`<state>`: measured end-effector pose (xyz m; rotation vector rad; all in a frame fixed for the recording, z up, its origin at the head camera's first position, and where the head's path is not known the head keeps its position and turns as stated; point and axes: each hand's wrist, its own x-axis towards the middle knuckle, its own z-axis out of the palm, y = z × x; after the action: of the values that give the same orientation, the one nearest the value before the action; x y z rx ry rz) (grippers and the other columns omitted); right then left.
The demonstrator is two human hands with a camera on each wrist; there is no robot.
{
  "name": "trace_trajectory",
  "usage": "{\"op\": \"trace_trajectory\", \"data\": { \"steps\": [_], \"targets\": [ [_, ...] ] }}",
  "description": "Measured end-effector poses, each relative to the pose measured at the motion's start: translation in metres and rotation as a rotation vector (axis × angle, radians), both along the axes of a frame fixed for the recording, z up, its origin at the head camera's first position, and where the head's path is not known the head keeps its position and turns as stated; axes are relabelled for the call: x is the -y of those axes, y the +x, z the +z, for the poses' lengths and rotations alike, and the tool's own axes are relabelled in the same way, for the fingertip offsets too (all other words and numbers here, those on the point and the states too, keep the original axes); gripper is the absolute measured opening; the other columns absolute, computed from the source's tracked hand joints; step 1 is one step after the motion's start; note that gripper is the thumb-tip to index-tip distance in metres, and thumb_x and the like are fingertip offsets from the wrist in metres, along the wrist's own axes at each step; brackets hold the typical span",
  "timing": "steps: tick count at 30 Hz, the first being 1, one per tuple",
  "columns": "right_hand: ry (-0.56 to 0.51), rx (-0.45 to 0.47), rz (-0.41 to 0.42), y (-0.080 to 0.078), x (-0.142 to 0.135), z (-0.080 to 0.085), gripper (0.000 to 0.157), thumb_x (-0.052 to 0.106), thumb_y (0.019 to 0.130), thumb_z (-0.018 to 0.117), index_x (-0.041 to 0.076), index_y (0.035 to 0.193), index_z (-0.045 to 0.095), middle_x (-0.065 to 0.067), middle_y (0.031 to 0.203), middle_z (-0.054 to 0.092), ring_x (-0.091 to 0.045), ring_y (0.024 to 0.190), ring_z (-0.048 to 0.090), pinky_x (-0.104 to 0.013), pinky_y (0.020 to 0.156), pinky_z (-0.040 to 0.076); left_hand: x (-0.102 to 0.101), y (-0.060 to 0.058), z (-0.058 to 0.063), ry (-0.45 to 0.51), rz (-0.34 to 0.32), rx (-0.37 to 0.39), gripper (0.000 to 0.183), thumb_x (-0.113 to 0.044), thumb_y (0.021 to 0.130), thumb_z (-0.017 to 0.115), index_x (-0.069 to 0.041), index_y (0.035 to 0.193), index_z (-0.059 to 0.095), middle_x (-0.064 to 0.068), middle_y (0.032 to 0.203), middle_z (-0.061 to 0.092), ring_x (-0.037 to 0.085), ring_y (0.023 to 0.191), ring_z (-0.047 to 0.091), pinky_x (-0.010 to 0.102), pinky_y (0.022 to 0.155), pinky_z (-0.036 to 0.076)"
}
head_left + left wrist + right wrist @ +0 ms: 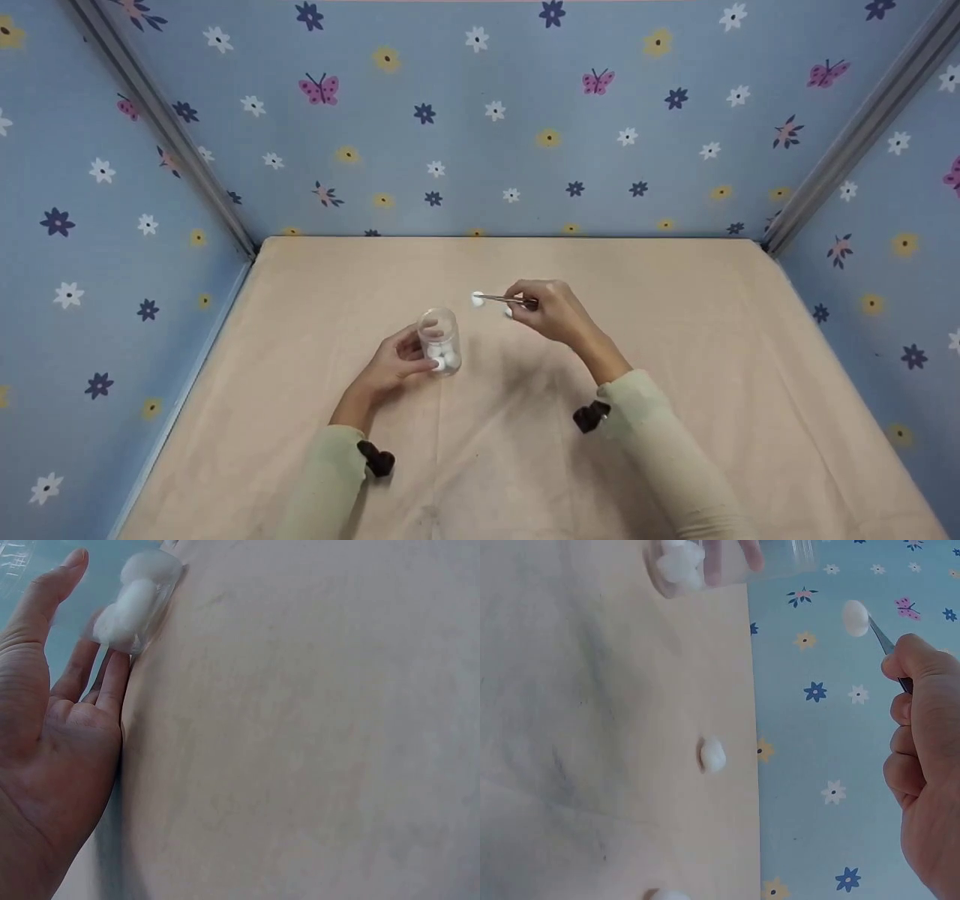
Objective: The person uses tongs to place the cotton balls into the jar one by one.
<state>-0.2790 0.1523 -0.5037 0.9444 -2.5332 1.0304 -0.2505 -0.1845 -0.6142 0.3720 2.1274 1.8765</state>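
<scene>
My right hand (553, 311) – fingers and thumb pinched on tweezers (495, 298); their tips hold one cotton ball (478, 300) above the table (675, 322), near the jar (451, 330); my left hand (388, 366) grips that jar – several white balls (448, 358) at its bottom; two loose balls (713, 755) lie on the table.

The right hand (553, 310) partly hides a round white ball (508, 312) in the head view. In the right wrist view, it covers the back of the thin metal tweezers (882, 638). There, the bottom edge cuts one soft white ball (671, 895) and the top edge cuts the clear, round jar (793, 556). Its bunched white balls (679, 565) can't be counted.
</scene>
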Motion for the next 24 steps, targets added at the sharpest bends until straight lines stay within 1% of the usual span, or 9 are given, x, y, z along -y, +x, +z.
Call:
{"op": "trace_trajectory", "data": {
  "steps": [7,10,15,20,24],
  "targets": [
    [0.000,0.013,0.028,0.003,0.011,0.001,0.011,0.006,0.102,0.074,0.004,0.107,0.084,-0.012,0.079,0.076,-0.005,0.064,0.045,-0.023,0.062,0.039,-0.001,0.000,-0.001,-0.023,-0.003,0.009,0.080,-0.001,0.101,0.082,-0.004,0.171,0.044,0.024,0.171,0.054,0.044,0.164,0.048,0.032,0.129,0.047],
    [0.000,0.000,0.034,0.004,0.016,0.002,0.010,0.005,0.101,0.075,0.004,0.107,0.083,-0.013,0.079,0.076,-0.006,0.065,0.046,-0.023,0.064,0.040,-0.001,0.001,-0.001,-0.027,0.003,0.013,0.081,-0.001,0.100,0.082,-0.005,0.171,0.045,0.023,0.171,0.054,0.043,0.163,0.049,0.036,0.131,0.047],
    [-0.010,-0.020,0.041,0.004,0.025,0.003,0.010,0.006,0.101,0.075,0.005,0.106,0.083,-0.012,0.079,0.075,-0.007,0.065,0.047,-0.024,0.064,0.040,0.000,0.001,0.000,-0.040,0.011,0.014,0.081,-0.002,0.100,0.083,-0.006,0.172,0.045,0.023,0.171,0.053,0.043,0.162,0.051,0.042,0.132,0.047],
    [-0.016,-0.013,0.057,0.005,0.035,0.002,0.010,0.005,0.101,0.075,0.004,0.107,0.083,-0.013,0.080,0.076,-0.008,0.065,0.048,-0.023,0.064,0.040,0.001,0.000,-0.001,-0.032,0.009,0.015,0.081,-0.002,0.101,0.082,-0.005,0.172,0.044,0.024,0.173,0.051,0.044,0.162,0.050,0.044,0.133,0.046],
    [-0.021,-0.004,0.068,0.006,0.043,0.005,0.011,0.005,0.100,0.075,0.004,0.107,0.083,-0.013,0.080,0.077,-0.008,0.066,0.049,-0.023,0.064,0.040,0.001,0.000,-0.001,-0.023,0.010,0.013,0.080,-0.001,0.101,0.081,-0.004,0.171,0.044,0.026,0.171,0.053,0.046,0.161,0.051,0.048,0.133,0.045]
  ]
}}
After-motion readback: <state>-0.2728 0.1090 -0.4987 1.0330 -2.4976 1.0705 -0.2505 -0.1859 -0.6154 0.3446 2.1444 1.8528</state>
